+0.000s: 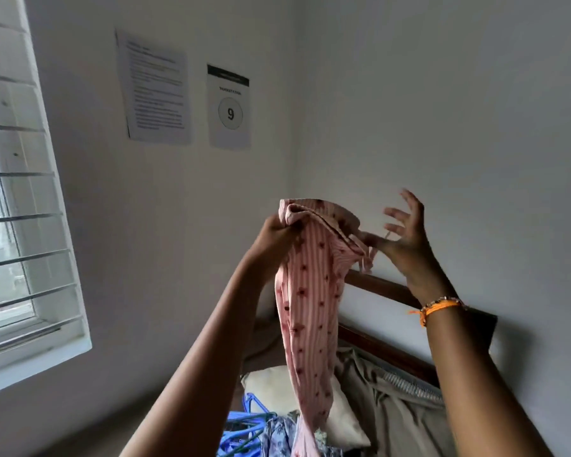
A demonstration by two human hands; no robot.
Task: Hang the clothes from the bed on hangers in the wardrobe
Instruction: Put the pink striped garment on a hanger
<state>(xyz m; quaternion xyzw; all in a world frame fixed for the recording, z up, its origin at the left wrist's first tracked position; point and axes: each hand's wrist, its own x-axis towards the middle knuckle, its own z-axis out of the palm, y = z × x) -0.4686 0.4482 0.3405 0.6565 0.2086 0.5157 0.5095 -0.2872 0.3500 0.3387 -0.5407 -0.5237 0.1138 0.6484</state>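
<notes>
A bare white corner of a bedroom, with one barred window [20, 206] at left and two printed sheets taped to the wall, one a page of text [155, 90] and one a sign bearing the number 9 [229, 108]. Before it, a person lifts a pink striped garment [305, 291] high above the bed [393, 404]. The left hand [274, 234] grips one end of the waistband in a closed fist. The right hand [401, 235], an orange bracelet [437, 308] at its wrist, touches the other end with thumb and forefinger only, the remaining fingers spread wide in the air; whether that pinch has truly closed cannot be told.

The garment hangs twisted, its lower end trailing onto a heap below: a tangle of blue hangers [244, 427], too overlapped to count, one patterned blue garment [281, 437], and one pale pillow [277, 384].

The risk appears plain. With the right side so lightly held, the waistband could slip and swing from the left fist alone. The dragging hem could also snag a hanger hook and pull the pile about when lifted. No wardrobe is in view.
</notes>
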